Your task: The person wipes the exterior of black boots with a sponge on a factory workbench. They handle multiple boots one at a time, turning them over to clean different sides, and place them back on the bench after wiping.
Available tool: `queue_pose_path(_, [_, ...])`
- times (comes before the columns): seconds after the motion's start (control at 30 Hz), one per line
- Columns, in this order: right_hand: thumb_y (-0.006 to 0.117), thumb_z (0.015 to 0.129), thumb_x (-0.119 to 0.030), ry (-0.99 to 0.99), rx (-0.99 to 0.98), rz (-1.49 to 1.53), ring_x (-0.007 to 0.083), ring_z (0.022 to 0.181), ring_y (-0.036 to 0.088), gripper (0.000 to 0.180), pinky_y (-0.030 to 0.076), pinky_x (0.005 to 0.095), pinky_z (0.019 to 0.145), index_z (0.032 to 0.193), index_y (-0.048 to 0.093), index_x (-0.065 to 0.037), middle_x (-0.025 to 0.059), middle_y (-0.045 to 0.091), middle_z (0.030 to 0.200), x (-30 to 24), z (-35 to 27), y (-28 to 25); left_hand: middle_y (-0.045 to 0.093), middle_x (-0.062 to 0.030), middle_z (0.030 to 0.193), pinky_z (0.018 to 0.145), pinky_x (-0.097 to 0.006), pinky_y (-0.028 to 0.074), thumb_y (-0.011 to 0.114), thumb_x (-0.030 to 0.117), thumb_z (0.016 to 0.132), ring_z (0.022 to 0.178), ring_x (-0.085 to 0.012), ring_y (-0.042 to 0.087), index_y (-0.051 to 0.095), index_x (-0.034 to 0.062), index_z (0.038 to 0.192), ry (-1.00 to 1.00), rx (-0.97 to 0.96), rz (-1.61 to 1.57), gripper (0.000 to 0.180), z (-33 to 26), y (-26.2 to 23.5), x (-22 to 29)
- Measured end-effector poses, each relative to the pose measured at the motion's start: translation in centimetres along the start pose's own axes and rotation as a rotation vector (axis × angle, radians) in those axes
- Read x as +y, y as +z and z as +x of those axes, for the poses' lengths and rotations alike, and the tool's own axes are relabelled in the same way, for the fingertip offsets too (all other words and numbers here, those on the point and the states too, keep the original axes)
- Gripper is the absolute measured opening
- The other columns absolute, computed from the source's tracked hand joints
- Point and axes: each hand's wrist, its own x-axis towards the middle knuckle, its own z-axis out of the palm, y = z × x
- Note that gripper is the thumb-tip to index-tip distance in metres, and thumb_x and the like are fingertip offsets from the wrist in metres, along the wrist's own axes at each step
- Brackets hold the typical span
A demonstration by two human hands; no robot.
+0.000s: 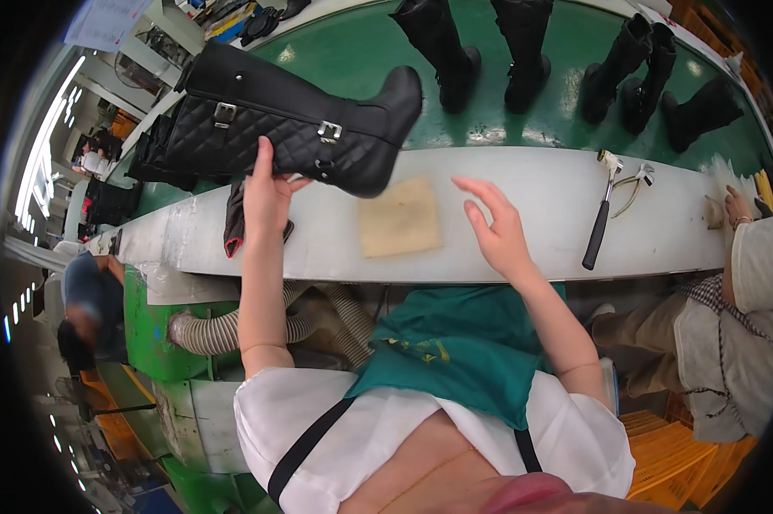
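A tall black boot (301,120) with a quilted shaft and silver buckles lies sideways in the air above the left part of the white worktop (506,214). My left hand (271,188) grips its shaft from below, thumb on the quilted side. To the right, my right hand (496,224) is raised over the worktop with fingers apart and nothing in it. Between the hands a square tan pad (399,218) lies flat on the worktop. Dark cloth with red edging (235,218) rests beside my left wrist, partly hidden.
Several black boots (523,56) stand on the green surface (489,128) beyond the worktop. A hammer (603,210) and pincers (636,184) lie to the right. At the far right a co-worker's hand (736,207) touches the worktop. A ribbed hose (223,332) runs below.
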Motion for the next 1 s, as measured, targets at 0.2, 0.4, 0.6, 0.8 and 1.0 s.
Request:
queue_pose_path(0.2, [0.041, 0.095, -0.017, -0.130, 0.151, 0.200, 0.0301, 0.113, 0.052, 0.036, 0.035, 0.0340, 0.100, 0.127, 0.049, -0.004, 0.0137, 0.059, 0.114, -3.5, 7.1, 2.2, 0.061, -0.0110, 0.108, 0.071, -0.035, 0.056, 0.051, 0.035, 0.095, 0.086, -0.0195, 0.065, 0.052, -0.0013, 0.117, 0.125, 0.055, 0.104, 0.042, -5.3, 8.3, -4.0])
queue_pose_path(0.4, [0.035, 0.098, -0.026, 0.022, 0.314, 0.393, 0.0242, 0.087, 0.055, 0.031, 0.037, 0.0358, 0.093, 0.099, 0.054, -0.001, 0.0102, 0.058, 0.093, 0.6, 5.6, -1.0, 0.052, -0.0178, 0.124, 0.104, -0.041, 0.035, 0.063, 0.007, 0.084, 0.120, -0.0282, 0.049, 0.047, -0.0044, 0.126, 0.577, -0.313, 0.615, 0.046, -11.1, 13.0, -12.9])
queue_pose_path(0.6, [0.013, 0.098, -0.031, -0.355, -0.538, 0.967, 0.0187, 0.071, 0.050, 0.054, 0.028, 0.0396, 0.104, 0.064, 0.053, -0.015, 0.0012, 0.058, 0.064, 6.8, 6.7, -9.9, 0.049, -0.0121, 0.132, 0.100, -0.041, 0.042, 0.067, 0.005, 0.077, 0.128, -0.0341, 0.041, 0.059, 0.0094, 0.121, 0.785, -0.818, 0.468, 0.045, -13.7, 16.0, -12.7])
queue_pose_path(0.8, [0.029, 0.092, -0.027, -0.400, -0.390, 0.857, 0.0150, 0.063, 0.048, 0.045, 0.029, 0.0372, 0.094, 0.053, 0.048, -0.017, -0.0011, 0.055, 0.057, 3.6, 1.8, -10.0, 0.045, -0.0174, 0.132, 0.097, -0.040, 0.042, 0.058, 0.003, 0.082, 0.119, -0.0312, 0.048, 0.047, 0.0043, 0.132, 0.661, -0.454, 0.440, 0.052, -12.1, 13.5, -13.2])
queue_pose_path(1.0, [0.040, 0.088, -0.027, -0.502, -0.481, 0.763, 0.0152, 0.062, 0.049, 0.037, 0.028, 0.0375, 0.093, 0.052, 0.046, -0.017, -0.0018, 0.054, 0.056, 3.0, 1.4, -10.1, 0.031, -0.0180, 0.143, 0.100, -0.039, 0.038, 0.044, 0.022, 0.096, 0.126, -0.0288, 0.042, 0.015, 0.0081, 0.148, 0.180, -0.426, 0.119, 0.061, -8.8, 12.9, -14.8])
